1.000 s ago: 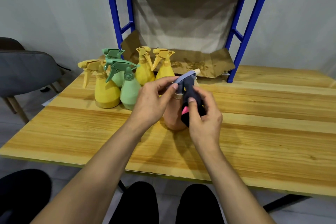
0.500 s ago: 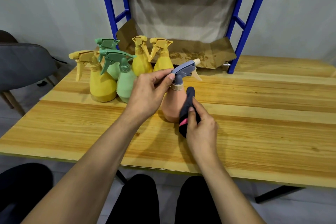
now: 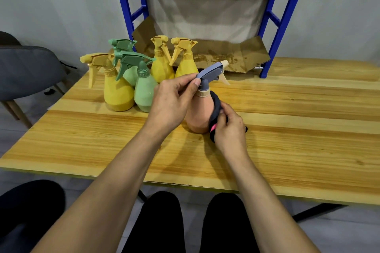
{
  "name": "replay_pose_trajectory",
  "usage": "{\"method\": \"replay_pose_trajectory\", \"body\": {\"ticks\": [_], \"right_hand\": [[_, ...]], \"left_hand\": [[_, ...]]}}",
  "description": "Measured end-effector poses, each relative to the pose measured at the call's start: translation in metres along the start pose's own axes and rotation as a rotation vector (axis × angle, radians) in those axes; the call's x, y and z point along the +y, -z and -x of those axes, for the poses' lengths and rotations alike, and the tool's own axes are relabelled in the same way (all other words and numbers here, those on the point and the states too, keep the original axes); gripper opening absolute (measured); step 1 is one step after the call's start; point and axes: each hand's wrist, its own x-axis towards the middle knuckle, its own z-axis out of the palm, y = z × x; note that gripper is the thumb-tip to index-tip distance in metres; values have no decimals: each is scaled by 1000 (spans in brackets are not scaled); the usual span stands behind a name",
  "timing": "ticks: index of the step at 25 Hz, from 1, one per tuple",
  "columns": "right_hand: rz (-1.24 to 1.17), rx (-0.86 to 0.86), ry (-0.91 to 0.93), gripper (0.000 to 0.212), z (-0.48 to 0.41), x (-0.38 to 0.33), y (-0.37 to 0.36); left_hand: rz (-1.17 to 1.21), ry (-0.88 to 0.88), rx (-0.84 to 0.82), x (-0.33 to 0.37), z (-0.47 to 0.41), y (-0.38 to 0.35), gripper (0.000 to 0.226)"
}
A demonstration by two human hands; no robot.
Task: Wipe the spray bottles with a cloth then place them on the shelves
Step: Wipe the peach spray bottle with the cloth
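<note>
Peach spray bottle (image 3: 198, 115) stands upright, nozzle (image 3: 224, 63) pointing right, cloth (image 3: 216, 107) against its side.

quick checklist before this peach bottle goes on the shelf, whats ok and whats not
1. Left hand pinches the grey spray head of the peach bottle: ok.
2. Right hand presses the dark cloth on the bottle's side: ok.
3. Bottle wiped all round: cannot tell, its far side is hidden.
4. Free room on the cardboard-lined shelf: ok.
5. Five other bottles shelved: not ok, they stand on the table.
</note>
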Motion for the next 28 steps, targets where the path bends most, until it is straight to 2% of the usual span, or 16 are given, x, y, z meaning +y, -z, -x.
{"method": "replay_pose_trajectory", "body": {"ticks": [6, 13, 17, 21, 24, 28], "right_hand": [[-70, 73, 111, 45, 25, -19, -17], [12, 52, 1, 46, 35, -6, -13], [-83, 171, 126, 44, 26, -27, -25], [-150, 252, 129, 43, 22, -35, -35], [-130, 217, 142, 45, 20, -28, -31], [10, 168, 51, 47, 31, -10, -27]], "left_hand": [[-17, -13, -4, -4, 0, 1, 33], [-19, -2, 26, -1, 3, -2, 37], [-55, -4, 18, 5, 4, 0, 34], [-91, -18, 29, 8, 5, 1, 34], [-89, -9, 35, 7, 6, 0, 35], [-32, 3, 32, 4, 7, -1, 33]]}}
